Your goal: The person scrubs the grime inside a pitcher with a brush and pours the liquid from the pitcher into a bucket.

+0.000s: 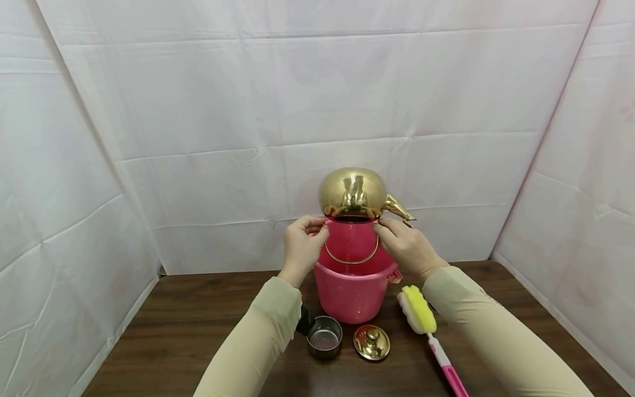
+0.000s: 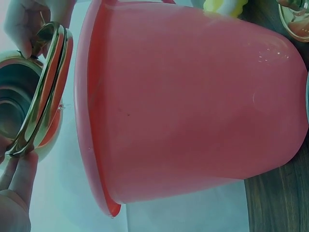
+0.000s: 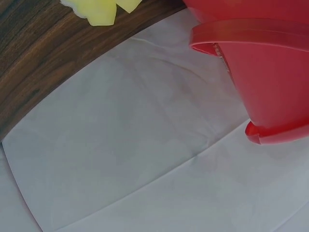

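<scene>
A shiny gold teapot point(image 1: 352, 184) is tipped over above the pink bucket point(image 1: 349, 295), its dark round mouth turned toward me and its spout point(image 1: 398, 207) pointing right. My left hand point(image 1: 305, 248) pinches the teapot on the left, where the thin wire handle point(image 1: 351, 263) joins the rim. On the opposite side my right hand point(image 1: 409, 245) pinches the other handle joint. The handle hangs down in front of the bucket's inside. Fingers and thumb of the left hand point(image 2: 17, 198) show at the handle joint in the left wrist view; the right wrist view shows neither hand.
On the dark wooden table point(image 1: 213, 325), in front of the bucket, lie a metal strainer cup point(image 1: 324, 337) and a gold lid point(image 1: 372, 343). A yellow-and-white sponge brush point(image 1: 419, 310) with a pink handle lies to the right. White cloth walls point(image 1: 317, 99) enclose the back and sides.
</scene>
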`<action>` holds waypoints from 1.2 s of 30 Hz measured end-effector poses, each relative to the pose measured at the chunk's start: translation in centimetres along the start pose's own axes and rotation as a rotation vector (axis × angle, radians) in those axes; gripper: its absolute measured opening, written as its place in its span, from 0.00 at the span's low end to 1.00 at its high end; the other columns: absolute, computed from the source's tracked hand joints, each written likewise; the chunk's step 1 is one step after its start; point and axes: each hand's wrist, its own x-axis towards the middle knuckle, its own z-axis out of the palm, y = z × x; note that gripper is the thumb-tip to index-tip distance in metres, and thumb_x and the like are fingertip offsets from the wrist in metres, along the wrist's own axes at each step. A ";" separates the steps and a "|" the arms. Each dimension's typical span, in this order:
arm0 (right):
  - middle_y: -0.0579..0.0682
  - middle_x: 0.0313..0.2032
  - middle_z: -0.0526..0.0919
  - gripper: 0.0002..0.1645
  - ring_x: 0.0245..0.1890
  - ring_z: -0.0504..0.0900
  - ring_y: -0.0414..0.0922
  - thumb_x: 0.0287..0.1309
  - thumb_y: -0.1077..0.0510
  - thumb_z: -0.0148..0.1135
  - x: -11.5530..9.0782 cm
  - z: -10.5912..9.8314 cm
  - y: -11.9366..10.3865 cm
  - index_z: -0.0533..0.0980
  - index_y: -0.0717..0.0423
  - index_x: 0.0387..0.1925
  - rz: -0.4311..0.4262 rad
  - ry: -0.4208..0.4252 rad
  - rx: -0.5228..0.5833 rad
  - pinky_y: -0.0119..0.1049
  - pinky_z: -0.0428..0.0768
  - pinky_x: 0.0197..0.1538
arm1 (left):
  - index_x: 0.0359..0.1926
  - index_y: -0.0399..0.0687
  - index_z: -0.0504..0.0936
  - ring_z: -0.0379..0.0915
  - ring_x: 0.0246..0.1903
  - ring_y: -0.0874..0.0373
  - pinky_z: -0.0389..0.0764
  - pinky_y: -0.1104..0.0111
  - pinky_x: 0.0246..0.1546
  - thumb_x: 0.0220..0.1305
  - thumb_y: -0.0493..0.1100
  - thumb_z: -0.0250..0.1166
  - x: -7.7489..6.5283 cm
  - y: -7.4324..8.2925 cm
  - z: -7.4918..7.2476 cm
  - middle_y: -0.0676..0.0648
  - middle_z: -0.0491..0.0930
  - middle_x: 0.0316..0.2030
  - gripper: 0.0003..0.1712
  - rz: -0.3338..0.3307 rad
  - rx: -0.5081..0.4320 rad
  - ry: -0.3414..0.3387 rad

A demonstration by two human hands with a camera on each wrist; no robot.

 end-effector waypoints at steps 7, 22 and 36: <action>0.59 0.35 0.80 0.14 0.34 0.82 0.51 0.65 0.64 0.46 0.0 0.0 0.1 0.78 0.66 0.38 -0.004 0.004 -0.015 0.42 0.82 0.30 | 0.35 0.34 0.84 0.82 0.34 0.49 0.80 0.73 0.29 0.55 0.30 0.63 -0.1 0.2 0.1 0.36 0.85 0.35 0.06 0.023 -0.002 0.017; 0.59 0.36 0.81 0.12 0.35 0.82 0.51 0.61 0.66 0.49 0.4 -0.2 0.3 0.78 0.66 0.39 -0.002 0.035 -0.027 0.44 0.83 0.31 | 0.34 0.31 0.83 0.82 0.33 0.46 0.84 0.62 0.36 0.54 0.28 0.62 0.0 0.2 0.4 0.35 0.83 0.33 0.06 0.141 0.012 0.062; 0.59 0.37 0.80 0.11 0.35 0.82 0.52 0.63 0.65 0.50 0.6 -0.1 0.1 0.78 0.65 0.40 0.021 0.049 -0.031 0.45 0.83 0.32 | 0.34 0.31 0.83 0.81 0.36 0.47 0.84 0.64 0.38 0.55 0.28 0.61 -0.2 0.0 0.5 0.37 0.82 0.34 0.07 0.242 0.028 0.116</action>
